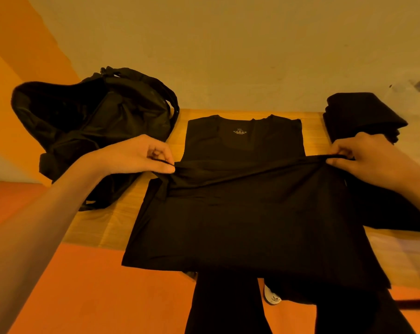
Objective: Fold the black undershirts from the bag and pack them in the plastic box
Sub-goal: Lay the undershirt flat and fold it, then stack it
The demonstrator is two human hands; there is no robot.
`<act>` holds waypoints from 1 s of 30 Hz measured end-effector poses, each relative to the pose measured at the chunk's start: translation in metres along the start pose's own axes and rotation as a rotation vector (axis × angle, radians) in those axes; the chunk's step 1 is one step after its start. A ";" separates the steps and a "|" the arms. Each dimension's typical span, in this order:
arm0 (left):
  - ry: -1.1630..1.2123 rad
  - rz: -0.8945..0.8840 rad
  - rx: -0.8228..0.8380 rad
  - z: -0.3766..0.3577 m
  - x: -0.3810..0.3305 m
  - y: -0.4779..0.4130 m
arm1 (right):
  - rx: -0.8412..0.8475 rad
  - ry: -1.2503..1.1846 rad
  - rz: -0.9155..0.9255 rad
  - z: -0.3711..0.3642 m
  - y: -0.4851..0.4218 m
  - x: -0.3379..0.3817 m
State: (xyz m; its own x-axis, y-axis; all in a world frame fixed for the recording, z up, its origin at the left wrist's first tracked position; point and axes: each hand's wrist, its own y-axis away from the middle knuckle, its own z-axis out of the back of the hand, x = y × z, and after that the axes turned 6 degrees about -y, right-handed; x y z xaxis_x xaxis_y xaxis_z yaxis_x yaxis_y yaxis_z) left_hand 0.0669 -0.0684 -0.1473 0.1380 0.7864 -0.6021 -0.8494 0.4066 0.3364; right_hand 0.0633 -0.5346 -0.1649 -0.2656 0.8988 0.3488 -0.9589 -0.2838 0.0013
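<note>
A black undershirt (242, 213) lies flat on the wooden table (100, 227), neck label away from me. Its hem is lifted and drawn up over the middle of the shirt. My left hand (141, 155) pinches the hem's left corner and my right hand (368, 157) pinches the right corner, so the edge is stretched taut between them. A black bag (93, 126) sits open at the table's back left. No plastic box is in view.
A stack of folded black garments (358, 114) stands at the back right, with more black cloth (392, 208) lying under my right hand. The table's near edge meets an orange floor (95, 297). My legs and a white shoe (272, 297) show below.
</note>
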 end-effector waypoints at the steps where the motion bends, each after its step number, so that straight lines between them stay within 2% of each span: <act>1: -0.048 -0.010 0.015 -0.001 0.001 0.000 | -0.009 -0.007 -0.003 0.000 0.000 -0.001; 6: -0.307 0.021 -0.048 0.006 0.008 0.000 | 0.018 0.016 -0.012 0.001 -0.002 -0.001; 11: -0.437 -0.098 -0.233 0.012 0.004 0.000 | 0.098 0.126 -0.036 0.005 -0.005 -0.005; 14: -0.382 -0.035 -0.292 0.013 0.002 -0.002 | 0.101 0.141 -0.068 0.005 -0.005 -0.007; 20: -0.284 0.100 -0.397 0.017 -0.005 -0.001 | 0.034 -0.002 -0.105 0.001 0.002 -0.006; 24: -0.261 0.168 -0.416 0.015 -0.006 -0.003 | -0.023 -0.194 -0.206 0.004 0.005 -0.004; 30: -0.224 0.197 -0.411 0.013 -0.005 -0.004 | -0.096 -0.264 -0.283 0.012 0.009 -0.005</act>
State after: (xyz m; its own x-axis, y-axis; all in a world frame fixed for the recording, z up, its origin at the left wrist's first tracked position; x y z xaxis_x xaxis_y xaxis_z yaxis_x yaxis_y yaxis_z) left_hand 0.0767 -0.0683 -0.1360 0.0229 0.9286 -0.3704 -0.9944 0.0595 0.0878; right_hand 0.0570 -0.5454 -0.1556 0.0335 0.8164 0.5765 -0.9988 0.0068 0.0485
